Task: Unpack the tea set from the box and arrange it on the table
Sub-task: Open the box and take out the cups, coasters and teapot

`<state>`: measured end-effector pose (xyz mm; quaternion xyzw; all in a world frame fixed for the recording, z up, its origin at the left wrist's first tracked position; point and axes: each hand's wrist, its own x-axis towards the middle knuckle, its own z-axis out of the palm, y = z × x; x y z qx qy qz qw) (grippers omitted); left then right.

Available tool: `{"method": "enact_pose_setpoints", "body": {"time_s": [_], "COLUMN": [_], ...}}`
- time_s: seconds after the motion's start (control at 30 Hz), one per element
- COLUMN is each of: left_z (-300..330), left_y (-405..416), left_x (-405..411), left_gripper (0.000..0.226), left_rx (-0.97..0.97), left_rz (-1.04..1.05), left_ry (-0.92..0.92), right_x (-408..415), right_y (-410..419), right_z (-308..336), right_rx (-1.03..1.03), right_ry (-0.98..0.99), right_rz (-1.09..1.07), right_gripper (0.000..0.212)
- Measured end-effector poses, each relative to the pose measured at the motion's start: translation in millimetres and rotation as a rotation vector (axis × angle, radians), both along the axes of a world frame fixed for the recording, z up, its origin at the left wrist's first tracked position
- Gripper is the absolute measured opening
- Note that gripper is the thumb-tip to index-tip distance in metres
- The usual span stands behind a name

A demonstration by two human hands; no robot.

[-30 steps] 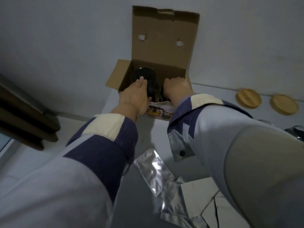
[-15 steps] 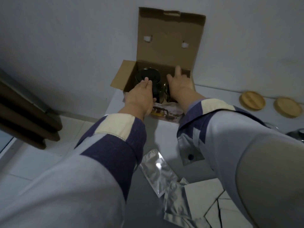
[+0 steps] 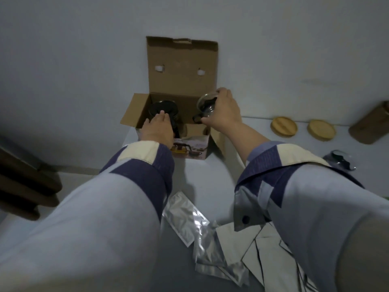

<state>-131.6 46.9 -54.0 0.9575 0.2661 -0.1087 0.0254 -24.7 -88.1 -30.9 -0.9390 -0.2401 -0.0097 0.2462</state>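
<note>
An open cardboard box (image 3: pixel 182 66) stands against the wall at the table's far left, its lid upright. Inside on the left sits a dark glass teapot (image 3: pixel 163 108). My left hand (image 3: pixel 156 128) rests flat against the teapot's near side, fingers together. My right hand (image 3: pixel 223 111) holds a small glass cup (image 3: pixel 205 105) with a dark handle just above the box's right side. Another glass piece (image 3: pixel 340 160) lies on the table at the right, partly hidden by my sleeve.
Two round wooden coasters (image 3: pixel 284 125) (image 3: pixel 321 129) lie along the wall at the right, beside a brown cylinder (image 3: pixel 372 125). Silver foil bags (image 3: pixel 185 218) and grey cardboard inserts (image 3: pixel 259 249) lie on the table's near side. A dark wooden object (image 3: pixel 25 186) stands at the left.
My right hand has come up out of the box holding the glass cup and moved right. My left hand has stayed on the teapot.
</note>
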Motion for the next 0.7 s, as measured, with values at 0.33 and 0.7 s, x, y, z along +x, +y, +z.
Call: {"method": "enact_pose_setpoints", "body": {"time_s": [0.33,0.7], "left_z": [9.2,-63.2], "left_y": [-107.7,-259.5], "left_x": [32.1,38.1], "left_gripper": [0.075,0.066], "left_rx": [0.102,-0.215], "left_rz": [-0.27,-0.357], "left_ry": [-0.033,0.055], "right_x": [5.4,5.0], "right_y": [-125.3,-295.2], "right_z": [4.7,-21.2], "right_rx": [0.072,0.096], "right_ry": [0.054,0.167], "right_rz": [-0.211,-0.434], "right_gripper": [0.093,0.095]}}
